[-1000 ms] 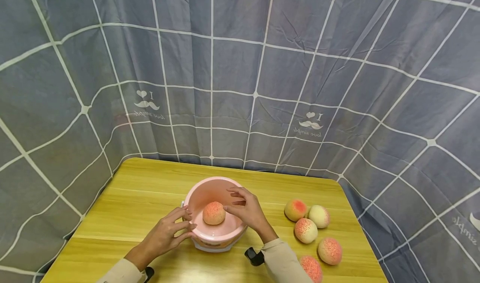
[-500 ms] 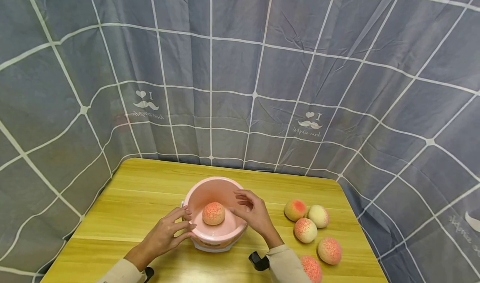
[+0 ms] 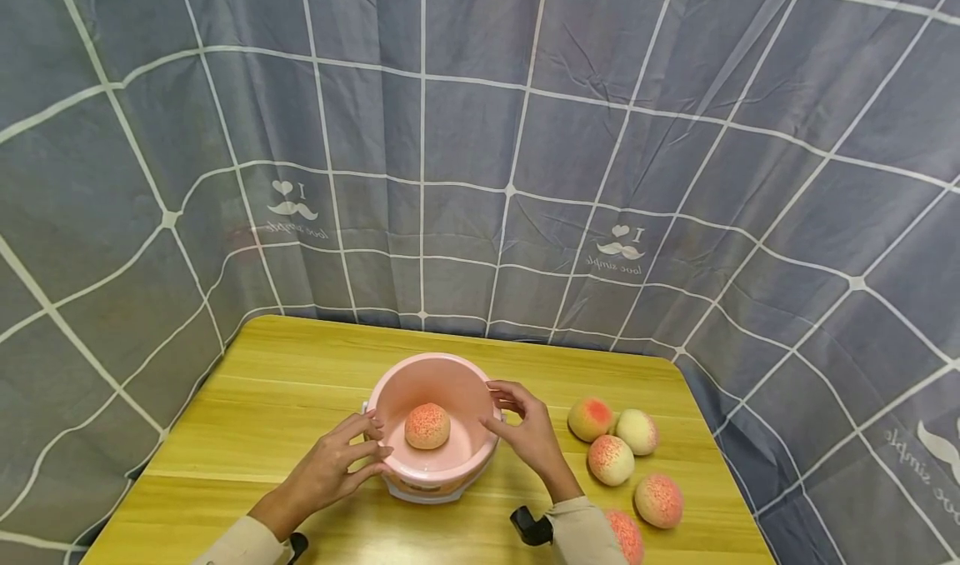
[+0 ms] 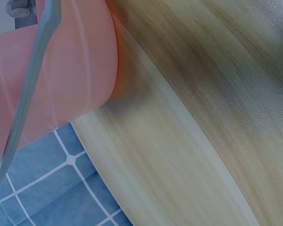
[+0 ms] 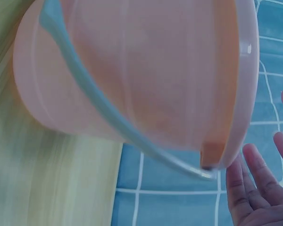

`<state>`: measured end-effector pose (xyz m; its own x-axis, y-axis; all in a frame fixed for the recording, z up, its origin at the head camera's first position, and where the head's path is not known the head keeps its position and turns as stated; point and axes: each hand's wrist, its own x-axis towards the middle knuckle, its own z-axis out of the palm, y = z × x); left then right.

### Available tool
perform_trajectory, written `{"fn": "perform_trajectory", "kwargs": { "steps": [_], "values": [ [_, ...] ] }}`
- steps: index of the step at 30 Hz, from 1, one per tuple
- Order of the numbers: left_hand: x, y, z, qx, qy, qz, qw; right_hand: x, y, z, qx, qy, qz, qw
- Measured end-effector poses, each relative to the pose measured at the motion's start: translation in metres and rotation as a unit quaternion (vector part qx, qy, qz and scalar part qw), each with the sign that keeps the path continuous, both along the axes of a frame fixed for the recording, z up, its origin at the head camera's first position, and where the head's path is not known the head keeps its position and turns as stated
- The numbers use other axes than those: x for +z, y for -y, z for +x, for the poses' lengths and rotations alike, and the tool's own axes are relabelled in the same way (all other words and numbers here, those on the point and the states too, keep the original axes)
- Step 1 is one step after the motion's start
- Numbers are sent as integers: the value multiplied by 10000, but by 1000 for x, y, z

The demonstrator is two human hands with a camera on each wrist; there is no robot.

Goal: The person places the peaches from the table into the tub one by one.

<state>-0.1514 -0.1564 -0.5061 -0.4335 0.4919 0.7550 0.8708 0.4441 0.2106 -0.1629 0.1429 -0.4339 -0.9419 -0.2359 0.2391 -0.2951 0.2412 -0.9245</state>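
A pink bucket point(image 3: 397, 373) with a pale grey-blue handle point(image 5: 101, 110) stands on the table, and one peach point(image 3: 427, 427) sits on its bottom. My left hand point(image 3: 330, 465) holds the bucket's left rim, fingertips over the edge and thumb at its front left. The left wrist view has no hand in it, only the bucket's side and handle. At the right rim is my right hand point(image 3: 528, 432), empty, with fingers spread and fingertips right at the edge. In the right wrist view its fingers point(image 5: 259, 172) extend beside the rim.
Several other peaches lie on the table right of the bucket; one peach point(image 3: 626, 536) is partly covered by the right sleeve point(image 3: 588, 536). A grey curtain point(image 3: 465, 148) with white grid lines surrounds the wooden table point(image 3: 300, 365). Black straps point(image 3: 531, 527) sit by the wrists.
My right hand has moved right, from beside the peach inside the bucket out to the right rim. The peach in the bucket and my left hand have stayed in place.
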Motion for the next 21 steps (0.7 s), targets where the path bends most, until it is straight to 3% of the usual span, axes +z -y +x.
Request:
{"fn": "perform_trajectory", "kwargs": {
  "steps": [15,21],
  "values": [
    [1,-1,0,-27,64,34,10000,-8,-34,5,-261,173,49,9995],
    [2,0,1,63,155,-13,9999,-41,-56,-1,-451,66,305,9985]
  ]
}}
